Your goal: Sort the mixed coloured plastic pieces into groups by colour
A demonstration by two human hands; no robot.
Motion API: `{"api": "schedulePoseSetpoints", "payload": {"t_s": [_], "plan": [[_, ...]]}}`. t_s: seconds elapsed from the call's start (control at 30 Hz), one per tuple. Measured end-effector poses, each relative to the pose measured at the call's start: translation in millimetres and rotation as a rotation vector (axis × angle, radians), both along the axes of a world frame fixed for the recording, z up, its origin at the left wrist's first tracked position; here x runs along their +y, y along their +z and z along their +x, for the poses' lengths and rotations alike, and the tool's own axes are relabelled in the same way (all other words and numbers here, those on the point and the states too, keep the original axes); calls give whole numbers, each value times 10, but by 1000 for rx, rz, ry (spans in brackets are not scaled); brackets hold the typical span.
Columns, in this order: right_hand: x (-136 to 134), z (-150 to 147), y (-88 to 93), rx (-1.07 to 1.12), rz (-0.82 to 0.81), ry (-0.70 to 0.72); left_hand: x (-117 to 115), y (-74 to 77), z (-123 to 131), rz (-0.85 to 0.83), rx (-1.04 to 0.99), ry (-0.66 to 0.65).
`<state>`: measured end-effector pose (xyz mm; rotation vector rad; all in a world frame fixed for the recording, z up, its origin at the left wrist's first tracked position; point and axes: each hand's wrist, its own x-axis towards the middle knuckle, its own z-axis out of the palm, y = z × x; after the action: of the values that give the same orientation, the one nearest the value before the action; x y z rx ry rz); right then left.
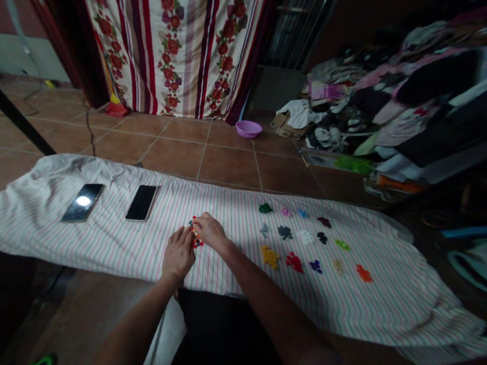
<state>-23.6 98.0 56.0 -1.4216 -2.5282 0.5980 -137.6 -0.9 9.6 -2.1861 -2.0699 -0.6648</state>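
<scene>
A small patch of multicoloured pieces, with red, orange, green and black among them, lies on the striped cloth. Along its left side rests my left hand, palm down, fingers stretched out with their tips at the patch's edge. My right hand is over the patch's upper right, thumb and fingers pinched together. What the pinch holds, if anything, is too small to make out. To the right, small pieces lie sorted by colour, among them a yellow pile, a red pile, a dark green pile and an orange pile.
Two phones lie on the cloth left of my hands. Beyond the cloth-covered surface, a purple basin stands on the tiled floor before a flowered curtain. Heaped clothes fill the right side. A dark pole slants at upper left.
</scene>
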Motion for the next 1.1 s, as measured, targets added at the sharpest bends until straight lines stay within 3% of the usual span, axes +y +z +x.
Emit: {"api": "schedulePoseSetpoints", "payload": {"t_s": [0.43,1.1], "plan": [[78,-241,40,-313,41,43,6,-25,6,16,1,14],[42,-304,200,-370,52,164,8,-44,-3,42,11,4]]}}
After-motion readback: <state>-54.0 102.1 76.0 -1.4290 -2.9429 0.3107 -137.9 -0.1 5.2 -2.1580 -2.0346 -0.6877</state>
